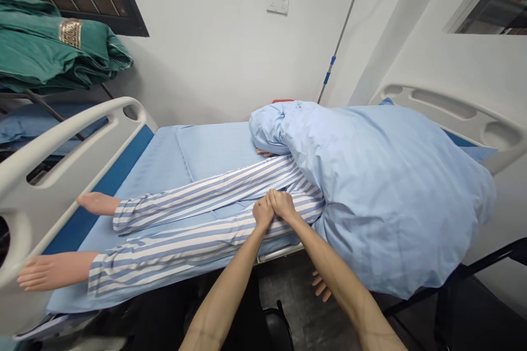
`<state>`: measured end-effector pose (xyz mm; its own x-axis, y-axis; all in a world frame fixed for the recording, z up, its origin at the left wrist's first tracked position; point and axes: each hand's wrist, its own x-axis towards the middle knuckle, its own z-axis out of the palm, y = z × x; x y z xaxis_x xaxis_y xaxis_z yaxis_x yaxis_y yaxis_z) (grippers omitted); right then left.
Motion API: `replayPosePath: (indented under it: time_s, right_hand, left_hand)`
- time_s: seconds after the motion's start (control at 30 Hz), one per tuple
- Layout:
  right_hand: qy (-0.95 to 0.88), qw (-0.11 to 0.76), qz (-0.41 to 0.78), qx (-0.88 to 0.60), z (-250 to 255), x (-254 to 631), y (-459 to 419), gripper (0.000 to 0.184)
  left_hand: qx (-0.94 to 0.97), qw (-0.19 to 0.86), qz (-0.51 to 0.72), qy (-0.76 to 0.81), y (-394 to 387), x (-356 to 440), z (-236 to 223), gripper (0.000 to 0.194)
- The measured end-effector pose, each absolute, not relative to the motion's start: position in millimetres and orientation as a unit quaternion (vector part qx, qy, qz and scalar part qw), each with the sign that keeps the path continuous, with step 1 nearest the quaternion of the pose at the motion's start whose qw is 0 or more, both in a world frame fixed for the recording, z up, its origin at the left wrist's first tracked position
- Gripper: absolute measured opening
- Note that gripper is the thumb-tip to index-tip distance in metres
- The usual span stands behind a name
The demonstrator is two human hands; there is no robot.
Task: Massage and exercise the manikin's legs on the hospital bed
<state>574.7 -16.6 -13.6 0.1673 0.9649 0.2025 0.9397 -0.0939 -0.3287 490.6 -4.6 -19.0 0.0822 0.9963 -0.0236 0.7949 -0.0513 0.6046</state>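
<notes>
A life-size manikin lies on the bed in blue-and-white striped trousers [177, 247]; its bare feet [55, 270] are at the left. My left hand [263, 211] and my right hand [282, 204] are closed side by side over the upper part of the nearer trouser leg, knuckles touching. What the fingers hold, if anything, is hidden beneath them. Just right of my hands, a bulky light-blue quilt [382, 186] covers the manikin's upper body. One manikin hand [265, 153] shows from under the quilt's far edge, and another [321, 286] hangs below its near side.
The bed has a light-blue sheet [214, 145], a footboard [123, 120] at left and a headboard [457, 109] at right. An IV pole [340, 38] stands behind. Folded green cloth [37, 49] lies on a rack. A black chair [481, 296] stands at lower right.
</notes>
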Motion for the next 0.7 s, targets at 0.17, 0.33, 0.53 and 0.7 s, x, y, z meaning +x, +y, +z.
replayPosePath:
  time_s: [0.17, 0.33, 0.53, 0.7]
  right_hand:
    - [-0.638, 0.211, 0.049, -0.739, -21.9, 586.6, -17.3, 0.042]
    - [-0.626, 0.288, 0.073, -0.721, -30.2, 592.1, -14.7, 0.045]
    - [-0.563, 0.416, 0.103, -0.707, -31.0, 600.4, -11.0, 0.054]
    - [-0.555, 0.415, 0.104, -0.713, -36.2, 599.8, -7.8, 0.052]
  left_hand:
    - [0.699, 0.233, 0.197, 0.647, -7.1, 493.2, -20.1, 0.051]
    - [0.700, 0.242, 0.184, 0.646, -8.5, 498.8, -11.7, 0.049]
    - [0.709, 0.279, 0.227, 0.607, -2.4, 517.3, 0.0, 0.047]
    - [0.659, 0.315, 0.263, 0.631, -1.4, 525.1, -10.7, 0.049]
